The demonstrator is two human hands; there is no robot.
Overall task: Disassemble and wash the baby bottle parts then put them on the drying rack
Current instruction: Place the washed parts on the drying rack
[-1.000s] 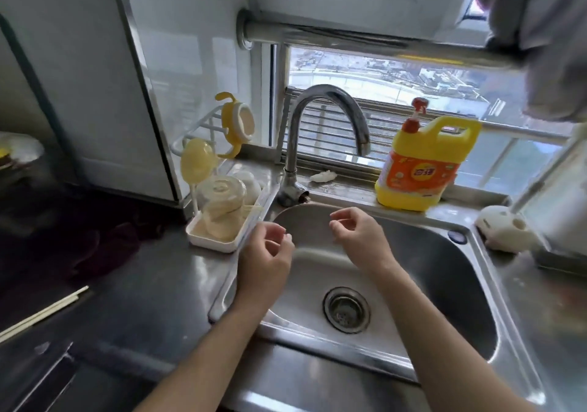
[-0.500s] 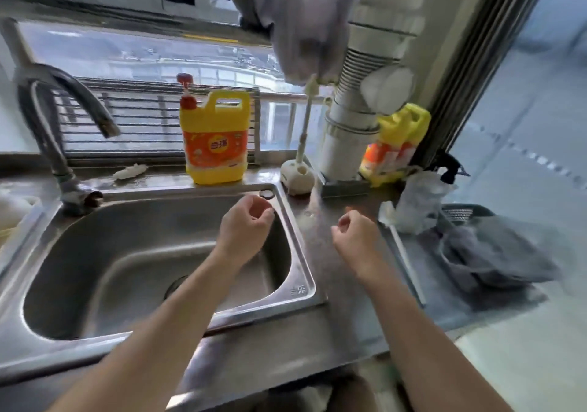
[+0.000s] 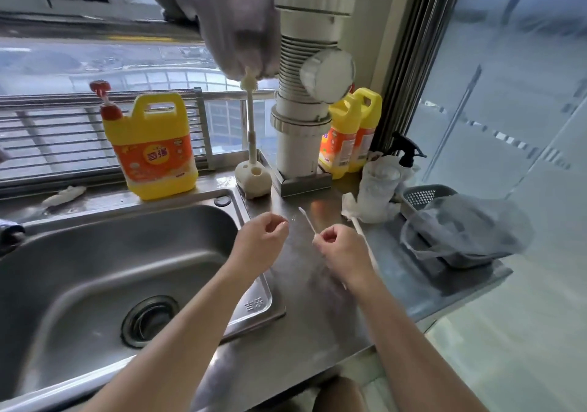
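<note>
My right hand [image 3: 341,251] hovers over the steel counter right of the sink and pinches the lower end of a thin white brush [image 3: 306,219], which points up and to the left. My left hand [image 3: 259,241] hangs over the sink's right rim [image 3: 254,303] with its fingers curled in and nothing in them. A longer white bottle brush [image 3: 359,229] lies on the counter just behind my right hand. No bottle parts or drying rack are in view.
A yellow dish-soap jug [image 3: 152,151] stands behind the sink, beside a white brush stand [image 3: 254,179] holding an upright brush. A white pipe [image 3: 301,125], two yellow bottles [image 3: 352,132], a spray bottle [image 3: 406,151] and a grey basket [image 3: 425,194] crowd the right. The counter ends just beyond the basket.
The view swung right, away from the tap and the drying rack. Both hands moved from over the sink to the right counter, and my right hand now pinches the thin brush.
</note>
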